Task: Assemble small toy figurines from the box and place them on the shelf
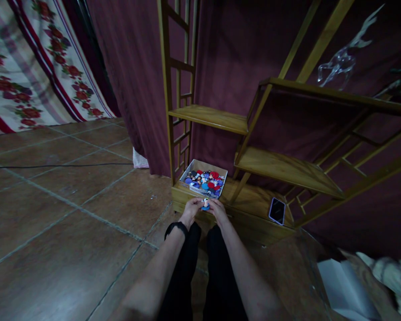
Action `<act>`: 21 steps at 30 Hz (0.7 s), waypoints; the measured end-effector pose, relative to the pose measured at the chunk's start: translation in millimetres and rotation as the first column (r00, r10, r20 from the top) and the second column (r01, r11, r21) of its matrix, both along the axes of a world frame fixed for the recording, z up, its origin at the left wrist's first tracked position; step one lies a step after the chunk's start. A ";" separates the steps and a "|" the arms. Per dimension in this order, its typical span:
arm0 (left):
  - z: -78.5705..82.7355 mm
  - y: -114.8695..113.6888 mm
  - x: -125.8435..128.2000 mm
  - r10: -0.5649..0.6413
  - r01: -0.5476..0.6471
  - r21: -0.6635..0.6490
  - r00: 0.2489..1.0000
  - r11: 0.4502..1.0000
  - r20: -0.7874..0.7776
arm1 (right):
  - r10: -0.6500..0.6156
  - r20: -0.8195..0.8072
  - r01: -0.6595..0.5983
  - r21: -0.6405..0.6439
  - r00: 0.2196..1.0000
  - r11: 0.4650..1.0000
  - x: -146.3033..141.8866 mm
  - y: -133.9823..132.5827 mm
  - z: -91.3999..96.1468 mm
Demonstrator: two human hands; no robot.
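My left hand [191, 209] and my right hand [218, 209] meet just in front of a wooden shelf unit's lowest board. Both are closed round one small blue and white toy piece [205, 205] held between their fingertips. Right behind the hands, on that board, stands a shallow white box [188, 170] filled with several small red, blue and black toy pieces [205, 179]. A black band [175, 227] sits on my left wrist. My legs in black trousers stretch out under my forearms.
A phone [277, 210] lies flat on the bottom board to the right of the box. The wooden shelf unit [287, 169] has stepped boards; a clear deer figure [344, 58] stands on the top one. Maroon curtain behind, tiled floor left with a black cable [53, 166]. White paper [344, 290] lower right.
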State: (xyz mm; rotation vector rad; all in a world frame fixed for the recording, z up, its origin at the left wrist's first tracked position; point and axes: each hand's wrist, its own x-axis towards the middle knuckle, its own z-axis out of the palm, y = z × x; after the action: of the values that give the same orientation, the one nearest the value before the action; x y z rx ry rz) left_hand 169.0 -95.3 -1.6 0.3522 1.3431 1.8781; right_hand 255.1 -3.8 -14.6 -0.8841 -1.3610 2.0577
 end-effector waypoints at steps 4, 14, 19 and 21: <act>-2.9 1.0 -1.4 -0.014 0.015 0.027 1.000 1.000 -0.011 | -0.002 -0.042 0.004 0.048 0.999 0.999 1.2 -1.6 1.0; -1.2 1.3 0.6 0.056 -0.055 0.032 0.998 0.998 -0.036 | 0.005 -0.044 -0.002 0.068 0.999 0.998 1.7 -2.3 1.1; -0.3 0.5 0.3 0.104 -0.099 0.068 0.992 0.993 -0.072 | 0.036 -0.002 -0.035 0.116 0.999 0.993 3.8 -1.8 0.3; -0.6 0.4 -0.3 0.115 -0.109 0.073 0.991 0.991 -0.075 | 0.051 -0.015 -0.049 0.106 0.999 0.993 4.7 -2.3 1.1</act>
State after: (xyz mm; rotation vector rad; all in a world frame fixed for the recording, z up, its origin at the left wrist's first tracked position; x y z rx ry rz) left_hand 168.7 -94.9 -2.1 0.3973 1.3782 2.0261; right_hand 259.8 -6.0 -13.5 -0.7916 -1.4820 2.0053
